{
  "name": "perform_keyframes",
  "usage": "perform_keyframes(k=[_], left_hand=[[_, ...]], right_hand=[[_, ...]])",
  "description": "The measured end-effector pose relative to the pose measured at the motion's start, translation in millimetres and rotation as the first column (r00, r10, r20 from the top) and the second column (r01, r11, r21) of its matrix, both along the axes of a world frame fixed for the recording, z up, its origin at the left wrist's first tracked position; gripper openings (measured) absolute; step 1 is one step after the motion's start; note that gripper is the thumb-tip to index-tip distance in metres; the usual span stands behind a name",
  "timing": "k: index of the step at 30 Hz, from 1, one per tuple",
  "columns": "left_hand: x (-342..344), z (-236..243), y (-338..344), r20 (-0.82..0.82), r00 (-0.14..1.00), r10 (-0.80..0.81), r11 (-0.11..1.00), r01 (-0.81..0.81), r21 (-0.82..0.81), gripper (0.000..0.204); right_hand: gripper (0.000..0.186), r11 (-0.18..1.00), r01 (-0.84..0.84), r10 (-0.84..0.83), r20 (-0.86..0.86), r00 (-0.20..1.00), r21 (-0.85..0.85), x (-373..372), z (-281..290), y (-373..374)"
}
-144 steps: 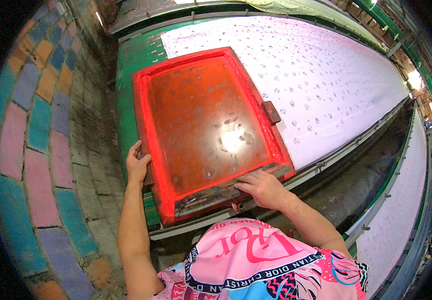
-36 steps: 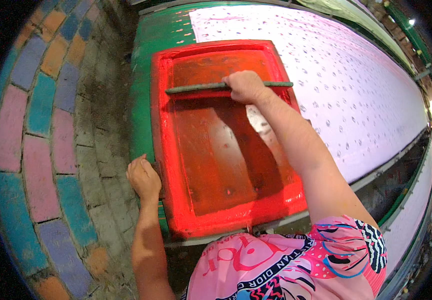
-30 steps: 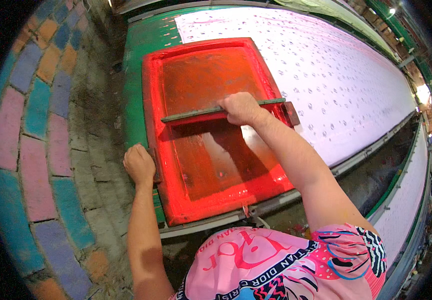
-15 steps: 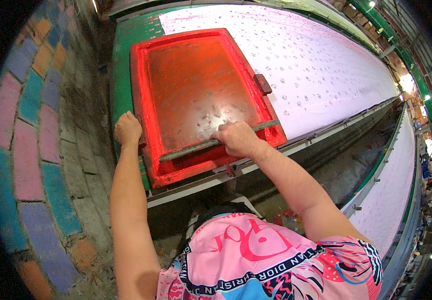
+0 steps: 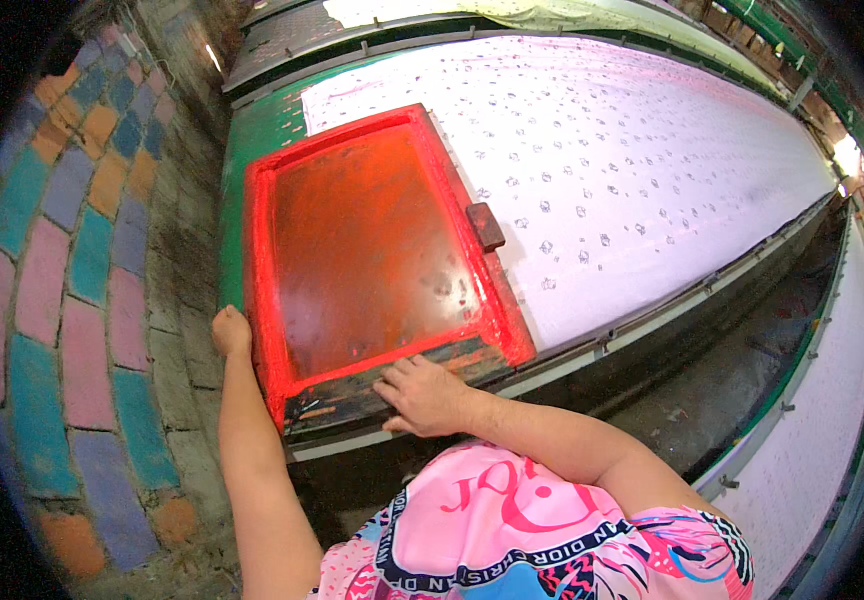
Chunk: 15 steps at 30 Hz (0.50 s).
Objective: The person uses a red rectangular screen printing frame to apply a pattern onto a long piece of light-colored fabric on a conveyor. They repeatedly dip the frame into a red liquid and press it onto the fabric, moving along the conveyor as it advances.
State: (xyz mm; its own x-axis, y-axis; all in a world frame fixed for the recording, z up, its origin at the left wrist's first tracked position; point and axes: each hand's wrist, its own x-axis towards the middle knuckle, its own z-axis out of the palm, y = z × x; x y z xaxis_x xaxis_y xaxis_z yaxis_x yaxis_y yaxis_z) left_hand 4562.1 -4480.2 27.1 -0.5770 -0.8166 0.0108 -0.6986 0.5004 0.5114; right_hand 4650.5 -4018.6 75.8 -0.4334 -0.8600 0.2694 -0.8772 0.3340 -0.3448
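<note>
A red-coated screen printing frame (image 5: 457, 240) lies over the near left end of a long table, its mesh (image 5: 372, 240) a streaky dark red-brown. My left hand (image 5: 233, 331) is closed at the frame's left side; its fingertips and the part it grips are hidden. At the near end, my right hand (image 5: 422, 394) rests with bent, slightly parted fingers against a dark, paint-streaked band (image 5: 352, 385). Whether that band is a squeegee or the frame's own end, I cannot tell. A brown block (image 5: 486, 228) sticks out from the frame's right side.
White-pink fabric (image 5: 652, 190) with small dark printed motifs covers the table right of the frame. Green table surface (image 5: 247, 205) shows at the left. A painted block wall (image 5: 87, 360) stands close on my left. Another fabric-covered table (image 5: 802, 440) runs along the right.
My right hand has let go of the squeegee bar and moved nearer to me, to the near end. The bar no longer shows across the mesh. The frame and my left hand sit lower in view.
</note>
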Motion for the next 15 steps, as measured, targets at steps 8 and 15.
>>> perform_keyframes(k=[8, 15], left_hand=[[-0.3, 26.8, 50.3, 0.179, 0.982, 0.063, 0.981, -0.028, -0.191, 0.05], [0.8, 27.4, 47.1, 0.205, 0.973, 0.102, 0.982, -0.065, -0.179, 0.051]], right_hand=[[0.029, 0.902, 0.168, -0.05, 0.291, 0.956, -0.397, -79.9, -0.7, 115.7], [0.06, 0.652, 0.696, -0.549, 0.447, 0.706, -0.3, -182.3, -39.3, 163.4]])
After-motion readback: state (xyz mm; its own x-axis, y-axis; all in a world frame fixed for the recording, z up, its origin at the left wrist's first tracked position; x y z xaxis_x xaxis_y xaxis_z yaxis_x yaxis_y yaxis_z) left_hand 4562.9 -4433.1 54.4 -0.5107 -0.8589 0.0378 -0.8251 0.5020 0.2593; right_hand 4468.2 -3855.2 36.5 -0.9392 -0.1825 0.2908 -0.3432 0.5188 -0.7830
